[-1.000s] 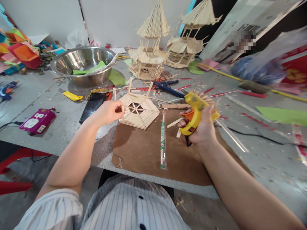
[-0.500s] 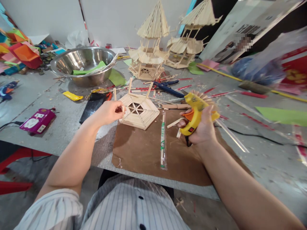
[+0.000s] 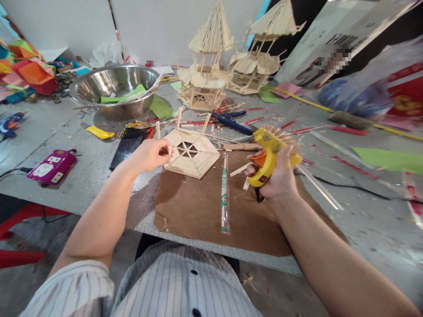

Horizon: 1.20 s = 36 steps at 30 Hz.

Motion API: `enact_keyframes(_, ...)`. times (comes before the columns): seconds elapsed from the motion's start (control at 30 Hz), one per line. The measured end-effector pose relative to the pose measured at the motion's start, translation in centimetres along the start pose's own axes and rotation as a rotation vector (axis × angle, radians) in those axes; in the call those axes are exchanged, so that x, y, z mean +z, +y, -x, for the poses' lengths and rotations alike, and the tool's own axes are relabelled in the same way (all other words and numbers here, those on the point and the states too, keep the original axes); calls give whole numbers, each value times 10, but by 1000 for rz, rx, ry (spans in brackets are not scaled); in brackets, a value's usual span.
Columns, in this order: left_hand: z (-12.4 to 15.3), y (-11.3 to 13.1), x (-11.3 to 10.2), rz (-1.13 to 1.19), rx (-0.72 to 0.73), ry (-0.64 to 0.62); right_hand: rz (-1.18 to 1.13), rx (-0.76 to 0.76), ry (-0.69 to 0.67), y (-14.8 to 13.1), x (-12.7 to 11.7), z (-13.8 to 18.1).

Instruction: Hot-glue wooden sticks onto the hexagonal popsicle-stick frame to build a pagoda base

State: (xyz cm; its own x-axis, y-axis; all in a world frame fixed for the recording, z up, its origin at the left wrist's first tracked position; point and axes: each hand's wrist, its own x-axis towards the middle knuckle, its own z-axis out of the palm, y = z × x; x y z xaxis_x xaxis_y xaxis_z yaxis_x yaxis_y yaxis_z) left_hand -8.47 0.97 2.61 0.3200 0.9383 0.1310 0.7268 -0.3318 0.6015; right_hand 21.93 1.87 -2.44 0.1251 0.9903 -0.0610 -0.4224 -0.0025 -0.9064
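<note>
My left hand (image 3: pixel 150 154) pinches a short upright stick at the near-left corner of a hexagonal stick platform (image 3: pixel 191 152), which rests at the back of a brown mat (image 3: pixel 198 207). My right hand (image 3: pixel 279 176) is closed around a yellow glue gun (image 3: pixel 269 154), held just right of the platform with its nozzle up and away from it. A wrapped pair of chopsticks (image 3: pixel 224 193) lies on the mat between my hands.
Two finished stick pagodas (image 3: pixel 206 66) (image 3: pixel 261 53) stand at the back. A steel bowl (image 3: pixel 114 88) with green paper, a black phone (image 3: pixel 127 145), a yellow cutter (image 3: pixel 99 132) and a pink power strip (image 3: pixel 53 165) lie left. Blue pliers (image 3: pixel 231 121), loose sticks and a black cable (image 3: pixel 357 187) lie right.
</note>
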Motion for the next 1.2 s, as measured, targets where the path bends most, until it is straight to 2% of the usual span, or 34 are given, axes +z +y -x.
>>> enact_keyframes(0.87,0,0,0,-6,5,1,-9,-1,-14,3,-2,-2)
enact_keyframes(1.2,0,-1,0,-11,-3,-4,8,20,19,1,-1,-1)
